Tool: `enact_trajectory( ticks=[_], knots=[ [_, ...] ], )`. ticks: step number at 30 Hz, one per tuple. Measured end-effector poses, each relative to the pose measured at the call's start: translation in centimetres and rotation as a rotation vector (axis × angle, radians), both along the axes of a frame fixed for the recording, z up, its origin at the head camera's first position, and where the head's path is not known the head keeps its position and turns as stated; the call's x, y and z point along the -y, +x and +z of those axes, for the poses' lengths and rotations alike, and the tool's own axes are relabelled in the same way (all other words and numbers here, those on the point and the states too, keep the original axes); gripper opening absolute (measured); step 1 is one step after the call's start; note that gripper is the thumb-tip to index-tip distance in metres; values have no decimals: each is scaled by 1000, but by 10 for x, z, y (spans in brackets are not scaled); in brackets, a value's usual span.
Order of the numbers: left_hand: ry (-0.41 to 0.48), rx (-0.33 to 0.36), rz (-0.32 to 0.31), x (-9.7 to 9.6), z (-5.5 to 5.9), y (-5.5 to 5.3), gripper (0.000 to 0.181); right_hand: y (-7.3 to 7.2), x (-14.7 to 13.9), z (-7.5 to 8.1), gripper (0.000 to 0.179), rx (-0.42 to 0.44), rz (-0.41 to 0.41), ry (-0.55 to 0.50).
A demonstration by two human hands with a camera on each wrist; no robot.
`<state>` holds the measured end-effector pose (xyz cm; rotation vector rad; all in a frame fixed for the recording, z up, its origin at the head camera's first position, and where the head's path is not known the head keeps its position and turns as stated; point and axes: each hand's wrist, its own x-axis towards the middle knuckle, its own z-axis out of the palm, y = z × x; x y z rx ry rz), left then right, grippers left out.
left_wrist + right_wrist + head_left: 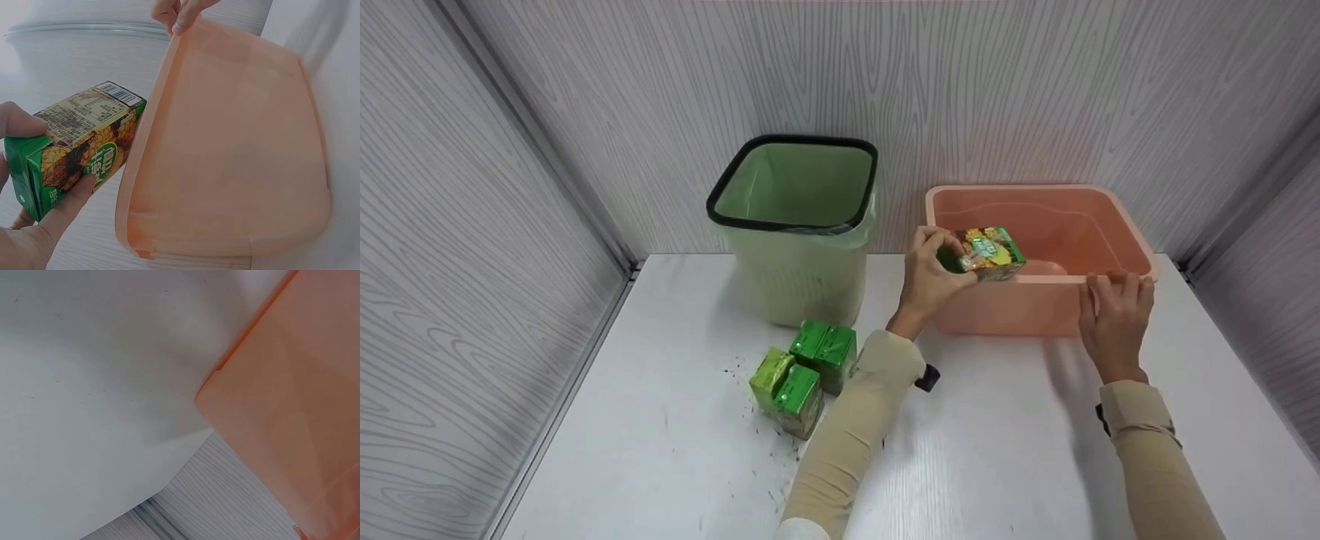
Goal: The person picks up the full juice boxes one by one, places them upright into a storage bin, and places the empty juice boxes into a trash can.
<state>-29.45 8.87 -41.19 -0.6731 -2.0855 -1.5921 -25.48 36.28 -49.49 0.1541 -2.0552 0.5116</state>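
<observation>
My left hand [928, 277] grips a juice carton [991, 253] with pineapple pictures and green ends, thumb on one side and fingers on the other. It holds the carton tilted at the near rim of a pink plastic tub [1005, 313], towards the tub's left side. The left wrist view shows the far end of this carton [90, 121] right at the rim. My right hand [1116, 319] holds the tub's near rim close to the right corner, fingers hooked over the edge. In the right wrist view only the tub's outer wall [292, 410] shows, without the hand.
A pale green bin [810, 281] with a black rim stands left of the tub. In front of it, several green cartons [799, 401] stand grouped on the white table [660, 450], with dark specks scattered around them. Wood-grain panels [660, 90] rise behind and at both sides.
</observation>
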Motion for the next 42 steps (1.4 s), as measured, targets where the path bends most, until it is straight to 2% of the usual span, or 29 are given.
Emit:
enact_trajectory(
  ticks=[7, 13, 17, 21, 24, 29, 33, 36, 39, 42],
  knots=[
    [-25, -67, -7, -6, 8, -13, 27, 0, 2, -1, 15, -4, 9, 5],
    [-105, -69, 32, -5, 16, -15, 26, -1, 4, -2, 17, -6, 8, 10],
    [-132, -99, 57, -9, 19, -18, 26, -2, 5, -2, 14, -12, 13, 1],
    [-132, -115, 64, -14, 16, -21, 28, -3, 6, -1, 13, -18, 14, 1],
    [-139, -93, 53, -17, 12, -23, 32, -1, 6, -1, 15, -16, 12, 1],
    [-182, -81, 32, -25, 7, -24, 37, 1, 4, -1, 16, -13, 12, -12],
    [-228, -72, 0, -32, 3, -25, 37, 3, 3, 0, 15, 2, 12, -26],
    [-291, -60, 2, -34, -2, -27, 31, 4, 3, -1, 15, 20, 7, -21],
    [-323, -29, -8, -35, -8, -29, 26, 5, 4, -2, 15, 19, 2, -17],
    [-308, 25, -31, -35, -11, -32, 23, 4, 5, -3, 16, 9, 4, -10]
  ],
)
